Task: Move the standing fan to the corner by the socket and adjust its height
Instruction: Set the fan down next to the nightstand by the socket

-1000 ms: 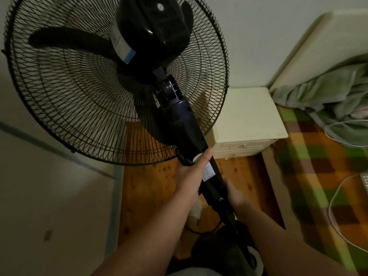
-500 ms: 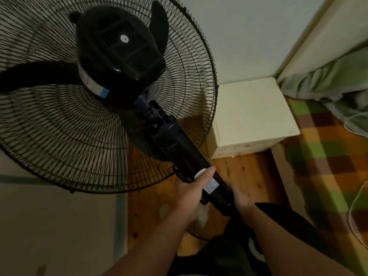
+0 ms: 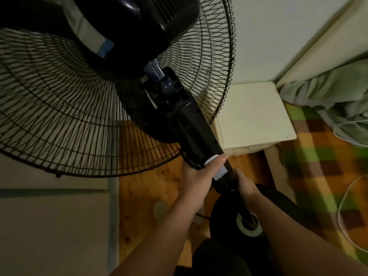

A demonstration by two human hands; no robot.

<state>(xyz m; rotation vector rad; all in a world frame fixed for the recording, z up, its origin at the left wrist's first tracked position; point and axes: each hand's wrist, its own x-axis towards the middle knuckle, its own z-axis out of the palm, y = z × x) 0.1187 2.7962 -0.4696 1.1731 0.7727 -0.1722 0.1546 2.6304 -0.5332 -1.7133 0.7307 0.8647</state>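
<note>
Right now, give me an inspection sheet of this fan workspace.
Surface: wooden floor, bare boards beside a grey mat.
Job's things: standing fan, pole tilted; round base on floor.
Clutter: cream bedside cabinet close beside the fan's grille; green blanket on checked bedspread.
Grippers: left hand and right hand both grip the pole.
Cables: white cable on the bedspread.
Surroundings: white wall; socket not seen.

Motor sticker: the pale sticker with a blue corner (image 3: 90,39) on the black plastic fan motor housing (image 3: 139,22), at about 11 o'clock, showed no legible print.
Pole label: the small white label (image 3: 220,172) on the black fan pole (image 3: 196,138), near centre, was too blurred to read.
</note>
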